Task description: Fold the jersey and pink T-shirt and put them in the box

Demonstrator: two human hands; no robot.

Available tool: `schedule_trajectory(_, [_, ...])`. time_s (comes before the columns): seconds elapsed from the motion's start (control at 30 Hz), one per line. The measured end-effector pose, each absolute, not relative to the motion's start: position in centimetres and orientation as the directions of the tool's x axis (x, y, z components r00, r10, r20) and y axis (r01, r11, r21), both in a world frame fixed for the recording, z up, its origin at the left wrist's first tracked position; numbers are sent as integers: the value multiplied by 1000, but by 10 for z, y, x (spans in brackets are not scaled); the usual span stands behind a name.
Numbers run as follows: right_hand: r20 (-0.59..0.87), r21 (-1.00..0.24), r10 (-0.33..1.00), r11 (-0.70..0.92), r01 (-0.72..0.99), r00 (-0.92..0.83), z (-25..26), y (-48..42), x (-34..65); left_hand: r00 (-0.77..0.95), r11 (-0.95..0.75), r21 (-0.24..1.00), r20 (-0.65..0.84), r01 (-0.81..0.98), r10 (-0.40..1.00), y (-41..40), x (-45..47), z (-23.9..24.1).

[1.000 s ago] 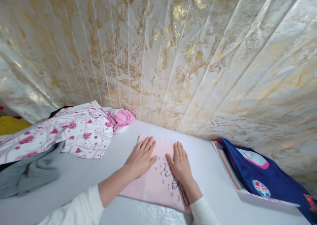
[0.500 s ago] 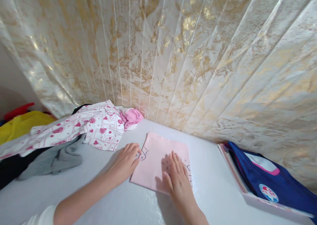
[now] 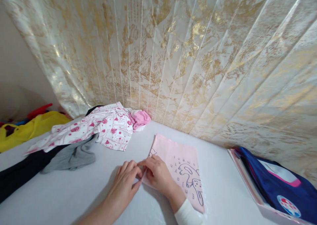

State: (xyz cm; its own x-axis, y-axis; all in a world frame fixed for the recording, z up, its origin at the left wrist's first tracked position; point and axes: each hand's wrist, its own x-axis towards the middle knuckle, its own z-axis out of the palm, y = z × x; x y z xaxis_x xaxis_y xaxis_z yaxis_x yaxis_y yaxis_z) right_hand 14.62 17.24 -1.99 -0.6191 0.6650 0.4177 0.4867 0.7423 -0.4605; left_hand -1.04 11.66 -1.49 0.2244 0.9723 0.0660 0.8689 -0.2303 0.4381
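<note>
A folded pink garment [image 3: 168, 149] with dark line drawings of a rabbit and scattered letters lies flat on the white surface. Both hands meet at its lower left edge. My left hand [image 3: 127, 180] is just outside that edge, its thumb and fingers pinched on the fabric. Reaching across the garment, my right hand [image 3: 158, 175] has its fingers curled on the same edge, close against the left fingertips. The bit of cloth between the fingers is mostly hidden.
On the left lie a white garment with pink prints [image 3: 109, 126], a pink bundle [image 3: 140, 119], grey clothing [image 3: 74, 155], black clothing [image 3: 29, 167] and a yellow cloth [image 3: 37, 126]. A navy garment [image 3: 279, 178] tops a stack at right. A gold-patterned curtain [image 3: 158, 59] hangs behind.
My right hand has moved left from lying flat on the garment to its left edge, baring the rabbit print. My left hand's fingers have closed at that edge. The view has shifted slightly.
</note>
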Motion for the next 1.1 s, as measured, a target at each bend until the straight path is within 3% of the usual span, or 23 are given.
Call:
schedule_trajectory(0.3, [482,-595,706,698,398,-518,-32,173,153,217,-246,573,120,782,969,117,-9,-17])
schedule_trajectory(0.57, [449,-681,743,644,347,-497,-29,170,154,200,-231,638,121,735,972,119,-10,-14])
schedule_trajectory(0.87, [352,-742,804,552,380,-480,-28,173,152,232,-187,589,0,786,973,121,-17,-3])
schedule_trajectory(1.1, [354,-717,805,560,414,-476,-24,171,152,220,-233,544,89,806,971,120,-14,-10])
